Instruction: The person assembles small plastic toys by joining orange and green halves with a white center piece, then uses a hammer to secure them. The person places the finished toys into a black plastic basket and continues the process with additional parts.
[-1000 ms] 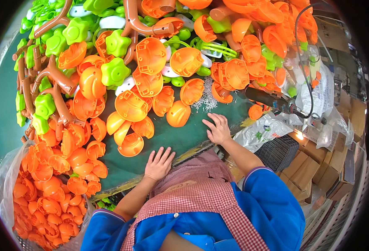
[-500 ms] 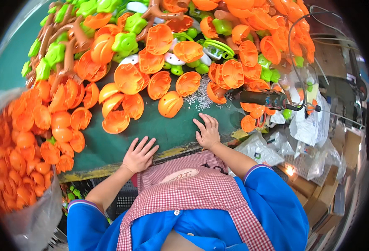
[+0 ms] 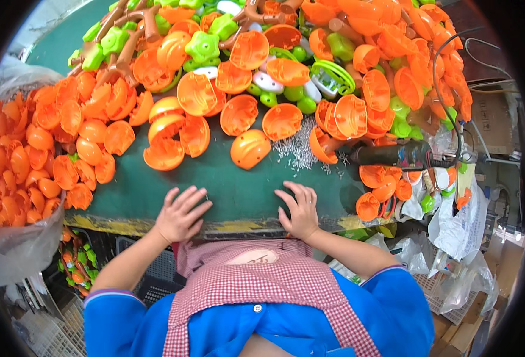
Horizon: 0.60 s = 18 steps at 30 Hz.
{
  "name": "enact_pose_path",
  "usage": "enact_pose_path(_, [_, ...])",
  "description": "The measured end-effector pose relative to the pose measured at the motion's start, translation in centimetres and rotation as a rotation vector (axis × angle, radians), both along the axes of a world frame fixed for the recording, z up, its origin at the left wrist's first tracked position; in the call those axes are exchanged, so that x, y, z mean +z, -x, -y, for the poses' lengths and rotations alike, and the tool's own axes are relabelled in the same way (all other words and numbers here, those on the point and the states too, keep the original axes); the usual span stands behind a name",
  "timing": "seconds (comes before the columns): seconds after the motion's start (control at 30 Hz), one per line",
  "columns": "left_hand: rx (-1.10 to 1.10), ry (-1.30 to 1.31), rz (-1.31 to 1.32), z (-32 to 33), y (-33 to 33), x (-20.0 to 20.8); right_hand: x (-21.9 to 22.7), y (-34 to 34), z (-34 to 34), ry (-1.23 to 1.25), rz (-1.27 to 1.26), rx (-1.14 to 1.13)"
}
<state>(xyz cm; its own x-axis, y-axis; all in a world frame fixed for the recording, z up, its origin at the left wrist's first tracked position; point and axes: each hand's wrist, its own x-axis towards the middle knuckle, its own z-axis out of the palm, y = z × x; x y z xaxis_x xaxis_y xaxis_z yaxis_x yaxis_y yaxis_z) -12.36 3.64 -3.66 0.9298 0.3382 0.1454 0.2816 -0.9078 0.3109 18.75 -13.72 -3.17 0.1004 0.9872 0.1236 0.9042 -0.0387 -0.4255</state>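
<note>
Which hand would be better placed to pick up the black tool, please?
Probably the right hand: it looks empty and is nearer the black tool; the left hand is farther left.

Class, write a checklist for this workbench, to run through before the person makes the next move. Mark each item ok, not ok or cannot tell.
1. Left hand free: ok; fingers spread, nothing seen in it, at the near edge of the green table.
2. Right hand free: ok; nothing seen in it, also near that edge.
3. Small silvery pieces nearby: ok; scattered just beyond the right hand.
4. Orange shells kept separate: not ok; heaped among green star-shaped pieces and brown branch-shaped pieces.
5. Black tool switched off: cannot tell; it lies at the right, touched by neither hand.
</note>
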Motion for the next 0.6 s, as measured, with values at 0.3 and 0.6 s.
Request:
enact_pose_path(0.3, [-0.021,-0.047,0.067,0.8,-0.6,0.2,0.6,-0.6,0.6,0.013,-0.034,0.002])
enact_pose_path(0.6, [-0.042,-0.595,1.212,-0.1,-4.6,24.8,26.9,-4.3,-2.8,-1.204,-0.168,0.353])
